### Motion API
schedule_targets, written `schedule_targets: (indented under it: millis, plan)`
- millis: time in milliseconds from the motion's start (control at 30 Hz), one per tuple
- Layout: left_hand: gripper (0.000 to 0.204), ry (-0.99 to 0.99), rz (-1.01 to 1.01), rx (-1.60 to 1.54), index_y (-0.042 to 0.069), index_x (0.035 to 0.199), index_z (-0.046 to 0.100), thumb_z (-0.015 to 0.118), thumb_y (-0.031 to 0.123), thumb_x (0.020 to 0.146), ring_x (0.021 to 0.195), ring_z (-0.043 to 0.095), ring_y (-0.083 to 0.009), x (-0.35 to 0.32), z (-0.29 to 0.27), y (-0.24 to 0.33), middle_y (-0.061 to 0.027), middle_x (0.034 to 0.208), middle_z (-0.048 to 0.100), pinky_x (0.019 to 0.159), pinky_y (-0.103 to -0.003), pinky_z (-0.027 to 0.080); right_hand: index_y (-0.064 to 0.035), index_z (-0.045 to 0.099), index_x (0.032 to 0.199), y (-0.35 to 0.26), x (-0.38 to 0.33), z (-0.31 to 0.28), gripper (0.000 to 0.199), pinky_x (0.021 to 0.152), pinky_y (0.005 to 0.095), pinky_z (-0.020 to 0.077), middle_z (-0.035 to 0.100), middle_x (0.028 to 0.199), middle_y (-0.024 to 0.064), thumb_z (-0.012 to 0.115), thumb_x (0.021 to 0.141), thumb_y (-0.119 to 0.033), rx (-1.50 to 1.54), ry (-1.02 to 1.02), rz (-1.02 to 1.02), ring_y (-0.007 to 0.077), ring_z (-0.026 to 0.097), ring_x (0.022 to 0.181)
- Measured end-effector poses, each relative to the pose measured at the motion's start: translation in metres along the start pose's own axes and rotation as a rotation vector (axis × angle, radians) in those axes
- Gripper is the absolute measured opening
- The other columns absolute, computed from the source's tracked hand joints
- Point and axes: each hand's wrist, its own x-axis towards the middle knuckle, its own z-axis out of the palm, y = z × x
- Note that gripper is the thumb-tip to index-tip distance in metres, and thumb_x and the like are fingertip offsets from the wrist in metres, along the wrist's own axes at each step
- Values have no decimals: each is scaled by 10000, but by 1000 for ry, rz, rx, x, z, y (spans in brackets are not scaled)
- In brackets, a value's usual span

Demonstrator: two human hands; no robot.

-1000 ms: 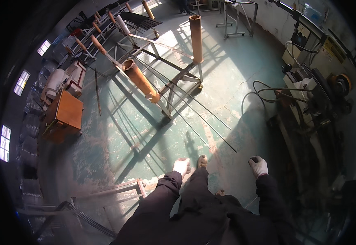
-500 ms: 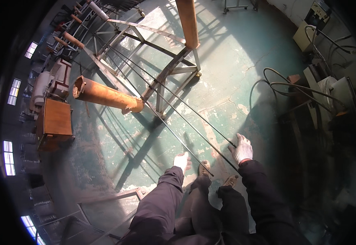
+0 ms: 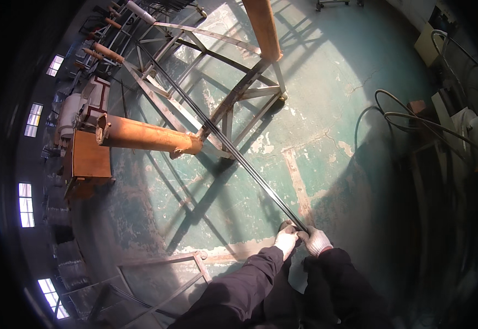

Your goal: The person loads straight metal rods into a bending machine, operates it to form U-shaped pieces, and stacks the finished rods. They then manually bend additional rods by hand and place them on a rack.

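Both my gloved hands meet low in the middle of the head view. My left hand (image 3: pixel 286 239) and my right hand (image 3: pixel 317 239) close side by side around the near end of a bundle of long thin dark metal rods (image 3: pixel 233 152). The rods run away up and to the left, across a steel frame rack (image 3: pixel 239 98) with rusty orange roller tubes (image 3: pixel 148 137). My dark sleeves and legs fill the lower edge.
The worn green floor (image 3: pixel 326 131) has peeling paint. An orange cabinet (image 3: pixel 88 159) stands at the left. Black hoses (image 3: pixel 398 115) and machines (image 3: pixel 464 131) line the right side. A low steel frame (image 3: pixel 162 274) lies near my left.
My hands were apart and empty a second ago; they have come together and gripped the rod ends. The view has tilted down and closer to the rack.
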Motion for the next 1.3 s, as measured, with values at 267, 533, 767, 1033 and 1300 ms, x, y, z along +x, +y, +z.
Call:
schedule_targets:
  millis: [267,533,767,1033,1300]
  plan:
    - [598,159,-23,-667,7,1569,503,639,448,1189,1340,589,-400,0,-110,124,-228,1502,563,1142,-600,526,-76,828,1119,139,-218,-29,470,906,583,623,804,981,287,801,994,-529,-256,108,295,501,778,1034]
    - [278,225,142,-791,16,1205,562,549,294,1227,917,649,-355,-2,-133,220,-174,1081,649,855,-583,618,-79,882,1110,234,-546,-46,462,979,571,623,826,1075,276,815,978,-517,-373,161,778,501,785,1098]
    - [159,-67,80,-927,3,1136,575,550,142,1207,834,526,-261,-129,-45,176,-114,975,576,793,-444,530,-124,837,868,123,-419,28,287,880,508,634,812,883,153,854,698,-355,-388,716,482,370,812,935]
    - [251,-423,141,-667,-16,1081,657,611,207,1187,972,632,-312,-315,107,167,-116,1010,642,1098,-572,563,-131,750,750,215,-601,-16,136,817,485,595,748,764,113,784,703,-254,-441,1044,451,342,767,814]
    - [274,-517,337,-624,-8,1245,676,560,239,1225,1041,719,-321,-425,251,235,-133,1139,740,1111,-570,606,-125,689,733,375,-804,-36,155,874,507,514,706,800,130,801,835,-160,-395,1446,546,393,696,904]
